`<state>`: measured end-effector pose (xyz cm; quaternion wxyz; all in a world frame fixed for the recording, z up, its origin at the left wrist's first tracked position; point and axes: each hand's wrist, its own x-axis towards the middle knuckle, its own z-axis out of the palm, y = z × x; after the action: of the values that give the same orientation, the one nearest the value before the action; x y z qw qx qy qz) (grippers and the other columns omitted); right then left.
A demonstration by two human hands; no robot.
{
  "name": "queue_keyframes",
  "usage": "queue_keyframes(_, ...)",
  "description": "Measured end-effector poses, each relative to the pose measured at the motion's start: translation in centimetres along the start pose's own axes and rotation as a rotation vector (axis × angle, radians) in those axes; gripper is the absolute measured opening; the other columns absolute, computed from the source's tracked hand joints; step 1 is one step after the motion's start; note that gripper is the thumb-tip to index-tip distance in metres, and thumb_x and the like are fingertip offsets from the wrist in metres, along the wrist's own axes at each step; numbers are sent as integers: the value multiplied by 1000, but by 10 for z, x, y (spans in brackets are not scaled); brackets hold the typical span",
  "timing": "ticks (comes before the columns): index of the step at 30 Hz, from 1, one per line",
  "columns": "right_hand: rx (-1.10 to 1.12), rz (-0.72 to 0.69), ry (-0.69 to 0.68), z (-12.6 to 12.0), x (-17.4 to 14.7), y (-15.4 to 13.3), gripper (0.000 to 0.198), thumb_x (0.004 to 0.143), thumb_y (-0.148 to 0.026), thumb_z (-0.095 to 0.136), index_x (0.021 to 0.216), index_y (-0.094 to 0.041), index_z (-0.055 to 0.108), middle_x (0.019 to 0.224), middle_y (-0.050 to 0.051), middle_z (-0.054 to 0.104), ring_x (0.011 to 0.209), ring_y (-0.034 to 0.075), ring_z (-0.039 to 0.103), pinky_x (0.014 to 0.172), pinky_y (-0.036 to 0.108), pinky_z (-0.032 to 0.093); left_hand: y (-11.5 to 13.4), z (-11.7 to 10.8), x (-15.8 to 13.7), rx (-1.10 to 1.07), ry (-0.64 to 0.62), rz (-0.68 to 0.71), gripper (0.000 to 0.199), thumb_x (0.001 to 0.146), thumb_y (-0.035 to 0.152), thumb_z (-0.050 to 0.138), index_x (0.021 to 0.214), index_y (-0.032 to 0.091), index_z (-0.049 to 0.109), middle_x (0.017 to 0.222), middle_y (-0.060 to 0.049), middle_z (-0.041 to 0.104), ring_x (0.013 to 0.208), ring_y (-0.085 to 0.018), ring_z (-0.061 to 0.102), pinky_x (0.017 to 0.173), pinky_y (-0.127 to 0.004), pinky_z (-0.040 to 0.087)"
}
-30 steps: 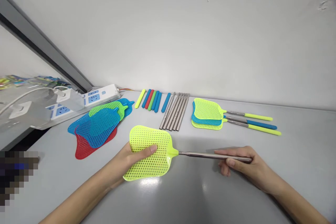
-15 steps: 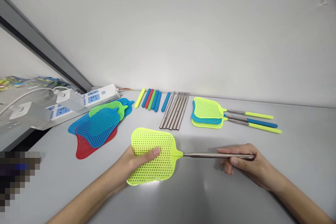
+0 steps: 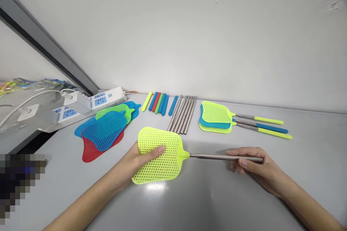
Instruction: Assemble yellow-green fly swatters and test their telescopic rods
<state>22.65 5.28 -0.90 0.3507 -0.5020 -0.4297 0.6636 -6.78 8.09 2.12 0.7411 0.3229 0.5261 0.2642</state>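
Note:
My left hand [image 3: 138, 164] grips a yellow-green perforated fly swatter head [image 3: 165, 158], thumb on top and the other fingers hidden beneath. A metal telescopic rod [image 3: 208, 156] joins the head's neck and runs to the right. Its bare far end, with no coloured sleeve on it, lies between the thumb and fingers of my right hand [image 3: 255, 164]. Behind lie several metal rods [image 3: 187, 115], side by side. To their left is a row of coloured handle sleeves [image 3: 158, 104] in yellow, blue, red and green.
Loose swatter heads [image 3: 108, 128] in blue, green and red overlap at the left. White power strips [image 3: 107, 97] with plugs and cables stand behind them. At the right lie three swatters with coloured handles [image 3: 271, 128], their heads stacked. A wall [image 3: 206, 43] closes off the back.
The view has shifted slightly, so the things on the table appear a little further right. Both hands keep their hold, with the swatter head and rod raised slightly in the picture.

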Motion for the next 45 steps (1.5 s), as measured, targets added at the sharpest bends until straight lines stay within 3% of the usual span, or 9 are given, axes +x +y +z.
queue_keyframes(3,-21,-33,64,-3,2,0,24,64,-31,63,83,-16,66,58,4,55,58,15,50,62,32,41,1,1,-1,35,0,35,43,69,32,58,109,19,49,99,-11,61,79,-23,60,68,-34,48)
queue_keyframes(6,-179,-36,107,-8,3,-3,25,63,-33,63,82,-16,67,67,5,58,64,16,52,63,29,41,4,2,-3,74,-3,52,39,68,32,59,103,17,51,96,-11,62,78,-23,61,68,-34,48)
queue_keyframes(9,-426,9,23,-10,0,-10,28,65,-37,61,85,-18,67,80,6,60,72,18,53,61,25,41,8,3,-5,133,-9,56,37,67,32,60,100,16,53,93,-11,63,80,-23,60,69,-34,49)
queue_keyframes(14,-628,46,-165,-3,-12,-19,27,69,-42,54,72,-18,67,70,2,60,64,16,51,55,22,40,3,5,-5,229,34,113,35,64,33,62,94,16,55,89,-9,65,77,-23,61,64,-32,50)
queue_keyframes(18,-636,72,-236,0,-18,-17,29,69,-43,52,70,-18,65,63,1,57,59,14,48,50,21,38,-1,9,-7,248,71,138,31,61,31,65,86,16,57,87,-8,65,75,-23,61,63,-32,50)
queue_keyframes(25,-598,72,-292,-2,-11,-14,30,73,-42,48,77,-17,64,74,4,57,70,18,49,61,25,40,3,14,-16,299,-44,136,23,64,28,62,84,17,63,86,-6,66,77,-20,61,66,-28,49)
queue_keyframes(31,-583,74,-320,-4,-11,-10,29,76,-40,45,77,-17,64,71,3,56,68,16,47,60,25,37,-13,16,-13,312,12,222,23,64,28,62,84,17,64,81,-5,67,72,-19,61,62,-27,50)
queue_keyframes(36,-569,86,-291,-5,-11,-8,28,75,-39,46,78,-17,64,75,4,57,72,18,49,63,26,38,-23,13,-10,352,-6,244,27,65,30,60,89,17,64,83,-5,66,74,-19,61,64,-27,50)
queue_keyframes(45,-554,79,-262,-9,-13,-4,27,74,-38,48,79,-17,64,77,5,60,74,19,51,66,28,41,-17,18,-15,364,-67,172,28,68,30,58,93,17,61,90,-6,65,81,-20,59,68,-27,49)
